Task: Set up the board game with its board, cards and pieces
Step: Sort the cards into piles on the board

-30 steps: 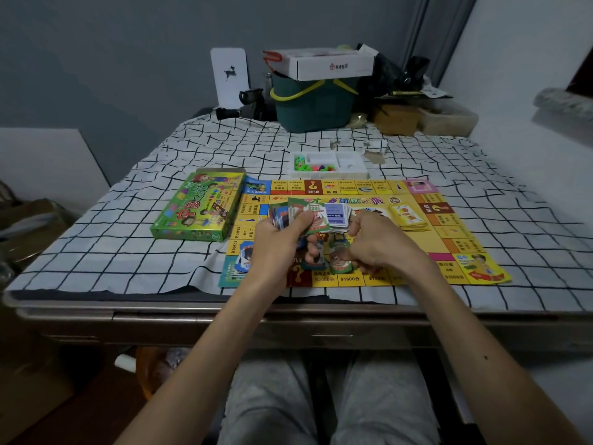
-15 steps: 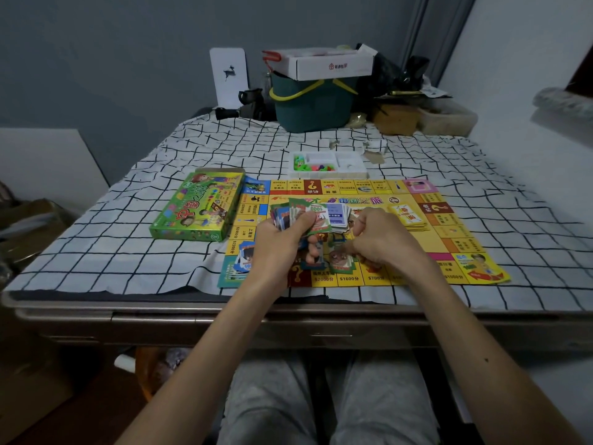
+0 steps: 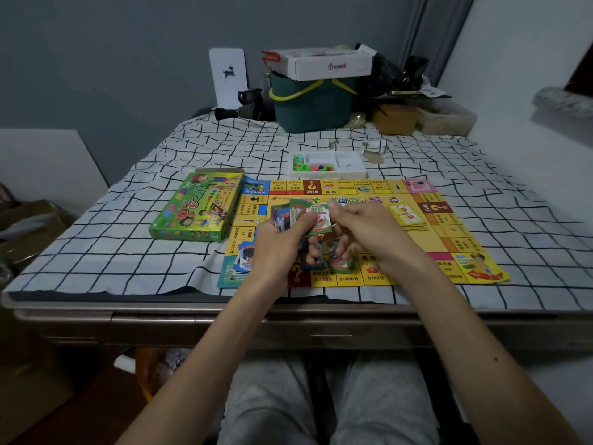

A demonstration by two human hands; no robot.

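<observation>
The yellow game board lies flat on the checked tablecloth. My left hand holds a fanned stack of play money and cards above the board's near half. My right hand pinches the top green 1000 note of that fan at its right edge. A yellow card pile sits on the board to the right. More notes lie on the board's left near corner, and others lie partly hidden under my hands. The white tray of coloured pieces stands just beyond the board.
The green game box lies left of the board. At the table's far end stand a dark green bucket with a white carton on top, a white sign, brown boxes and clutter. The table's metal front edge is close to my knees.
My right hand has risen from the board's near part to the fan and now pinches its top note. The blue card at the fan's right is no longer seen. My left hand stays put.
</observation>
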